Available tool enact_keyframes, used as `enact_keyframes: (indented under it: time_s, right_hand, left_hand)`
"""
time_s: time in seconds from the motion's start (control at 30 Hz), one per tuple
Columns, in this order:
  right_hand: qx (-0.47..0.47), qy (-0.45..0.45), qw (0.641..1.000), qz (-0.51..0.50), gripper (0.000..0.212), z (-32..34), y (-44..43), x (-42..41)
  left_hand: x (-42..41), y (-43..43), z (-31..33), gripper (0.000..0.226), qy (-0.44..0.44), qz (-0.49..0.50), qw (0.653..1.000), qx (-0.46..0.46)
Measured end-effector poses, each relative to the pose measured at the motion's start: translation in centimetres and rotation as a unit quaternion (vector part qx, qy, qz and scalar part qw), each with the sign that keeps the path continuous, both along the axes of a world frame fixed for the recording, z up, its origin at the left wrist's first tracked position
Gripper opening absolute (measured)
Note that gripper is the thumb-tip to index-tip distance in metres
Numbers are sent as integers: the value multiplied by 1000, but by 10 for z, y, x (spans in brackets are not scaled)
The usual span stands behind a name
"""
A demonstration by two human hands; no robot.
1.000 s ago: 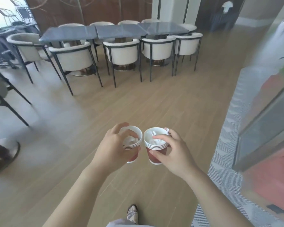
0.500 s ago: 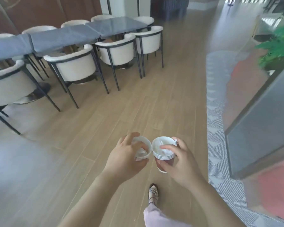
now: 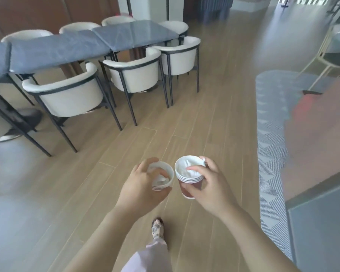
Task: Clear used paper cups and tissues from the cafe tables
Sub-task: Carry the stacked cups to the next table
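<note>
We are walking over the wooden floor (image 3: pixel 204 114), and everything we have collected sits in the lower centre of the frame. Our left hand (image 3: pixel 141 187) is wrapped round the left stack of cups (image 3: pixel 170 173), with fingers curled over its rim and a crumpled tissue (image 3: pixel 162 180) tucked inside. Our right hand (image 3: pixel 212 185) is clamped on the right stack of cups (image 3: pixel 190 182), with one finger laid over the rim onto the second tissue (image 3: pixel 185 169), which fills the top cup. The two stacks ride just beside each other. We cannot tell whether the rims touch.

We judge this to be the carrying leg, and no bin is in view. To do it well, we should hold both stacks upright so any dregs stay in. The fingers should stay pressed on the tissues, which are light enough to drop out at a jolt. Nesting one stack into the other would free a hand, but only if the tissue is pushed down first.

Our sandalled foot (image 3: pixel 157 227) is mid-step, and the patterned mat (image 3: pixel 267 154) lies at the right of the frame, so we should mind our footing. The grey desks (image 3: pixel 133 34) and cream chairs (image 3: pixel 67 95) stand at upper left.
</note>
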State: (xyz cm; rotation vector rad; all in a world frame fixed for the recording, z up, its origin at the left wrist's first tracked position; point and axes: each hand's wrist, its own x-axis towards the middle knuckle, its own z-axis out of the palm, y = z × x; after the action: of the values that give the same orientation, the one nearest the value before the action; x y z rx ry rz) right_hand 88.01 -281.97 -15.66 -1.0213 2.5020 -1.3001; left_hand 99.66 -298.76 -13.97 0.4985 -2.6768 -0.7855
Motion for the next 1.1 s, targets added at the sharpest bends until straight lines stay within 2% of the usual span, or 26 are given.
enact_keyframes:
  time_s: [0.13,0.27,0.4,0.7,0.87,1.1]
  right_hand:
    - [11,3,1000,14,36,-8,-76,-99]
    - [16,7,1000,16,35,14,-144,-207]
    - [-15,16,999,-39,35,37,-188,-315]
    - [-36,24,989,-141,35,25,-234,-553]
    - [-38,23,991,-128,35,30,-262,-707]
    - [-28,14,994,-108,34,39,-308,-901]
  left_hand:
    - [-96,-78,-10,31,9,17,1000,3]
    - [-205,-155,8,30,24,1,1000,3]
    - [-329,-209,28,28,48,-37,998,2]
    - [-609,-262,25,30,50,-140,989,7]
    - [-764,-286,27,34,58,-161,985,13]
    - [-952,-325,31,40,60,-137,988,26]
